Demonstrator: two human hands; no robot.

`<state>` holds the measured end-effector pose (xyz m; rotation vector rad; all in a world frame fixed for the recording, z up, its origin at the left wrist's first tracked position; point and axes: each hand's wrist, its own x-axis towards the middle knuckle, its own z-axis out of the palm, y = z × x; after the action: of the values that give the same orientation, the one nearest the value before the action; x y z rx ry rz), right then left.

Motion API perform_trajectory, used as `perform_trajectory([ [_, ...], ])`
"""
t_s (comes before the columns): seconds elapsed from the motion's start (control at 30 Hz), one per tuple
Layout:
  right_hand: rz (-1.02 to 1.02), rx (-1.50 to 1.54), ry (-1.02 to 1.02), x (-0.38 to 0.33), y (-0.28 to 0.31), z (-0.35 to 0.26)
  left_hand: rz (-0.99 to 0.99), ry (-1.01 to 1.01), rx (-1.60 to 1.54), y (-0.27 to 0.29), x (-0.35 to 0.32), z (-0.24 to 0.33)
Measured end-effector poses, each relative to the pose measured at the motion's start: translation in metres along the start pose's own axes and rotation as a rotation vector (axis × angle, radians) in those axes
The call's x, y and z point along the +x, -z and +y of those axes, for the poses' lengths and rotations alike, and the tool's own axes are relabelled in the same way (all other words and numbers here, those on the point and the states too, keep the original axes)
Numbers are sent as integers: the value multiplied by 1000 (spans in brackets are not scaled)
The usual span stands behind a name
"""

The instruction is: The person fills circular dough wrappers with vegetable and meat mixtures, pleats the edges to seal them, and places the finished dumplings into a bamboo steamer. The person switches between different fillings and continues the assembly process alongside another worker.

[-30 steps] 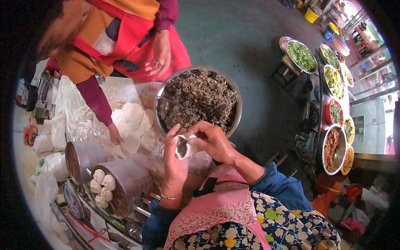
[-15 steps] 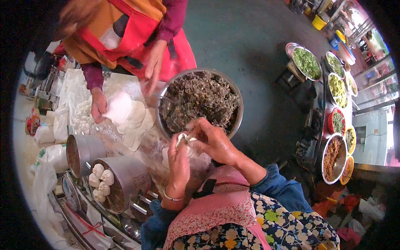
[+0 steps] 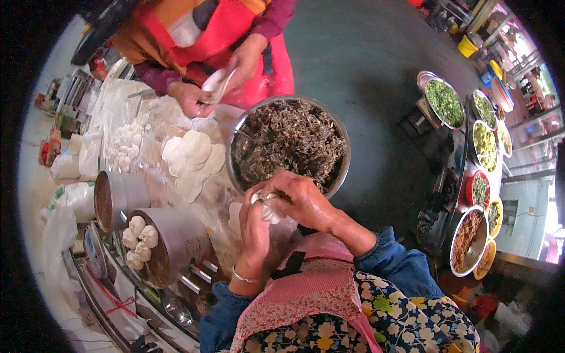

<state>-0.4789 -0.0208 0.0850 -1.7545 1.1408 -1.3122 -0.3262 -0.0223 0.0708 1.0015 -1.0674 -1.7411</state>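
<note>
A white pleated bun [image 3: 271,214] is held between my two hands, above the near side of the table. My left hand [image 3: 254,226] cups it from the left. The fingers of my right hand [image 3: 302,198] pinch at its gathered top, which they partly hide. Just beyond my hands stands a large metal bowl [image 3: 346,159] heaped with dark chopped filling [image 3: 288,141]. Flat round dough wrappers [image 3: 191,159] lie overlapping on the floured table [image 3: 159,191], left of the bowl. Another wrapper [image 3: 233,217] lies partly hidden beside my left hand.
Across the table a co-worker's hands [image 3: 203,97] hold a thin wrapper. Small dough pieces [image 3: 125,147] lie at the left. Two metal steamers [image 3: 176,241] stand nearer, one carrying several finished buns [image 3: 141,238]. At the right, a counter holds bowls of chopped greens [image 3: 444,101] and brown filling [image 3: 468,235].
My right fingers have drawn in closer on the bun, and its pleats show more clearly. The co-worker's hands have come together around a wrapper lifted off the table. The view has shifted slightly.
</note>
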Motion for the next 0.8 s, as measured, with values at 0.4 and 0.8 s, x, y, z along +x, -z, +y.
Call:
perform_trajectory([
  [0.4, -15, 527, -421, 4, -3, 3, 134, -202, -465, -22, -2, 4],
  [0.8, -352, 130, -62, 35, -7, -16, 290, 68, -358, 7, -6, 8],
])
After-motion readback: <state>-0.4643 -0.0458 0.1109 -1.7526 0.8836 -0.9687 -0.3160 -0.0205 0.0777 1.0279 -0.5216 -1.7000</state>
